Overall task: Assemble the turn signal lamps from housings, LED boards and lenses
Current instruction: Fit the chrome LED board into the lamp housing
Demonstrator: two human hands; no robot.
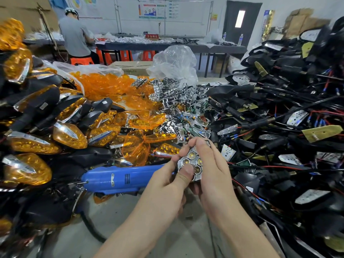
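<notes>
Both your hands grasp one chrome honeycomb reflector [193, 161], LEDs showing in its cells, just above the surface [130, 211]. Your left hand [167, 185] pinches its near edge with the thumb on its face; your right hand [210, 164] curls round its far side. A blue electric screwdriver [119, 178] lies just left. Amber lenses [104, 84] are heaped beyond it, and wired black housings [279, 108] are piled to the right.

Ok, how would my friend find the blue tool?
Start at the big heap of finished orange lamps on the left. At its near edge, just left of the person's left hand, lies the blue tool. It is the only smooth blue thing among orange and black parts.
</notes>
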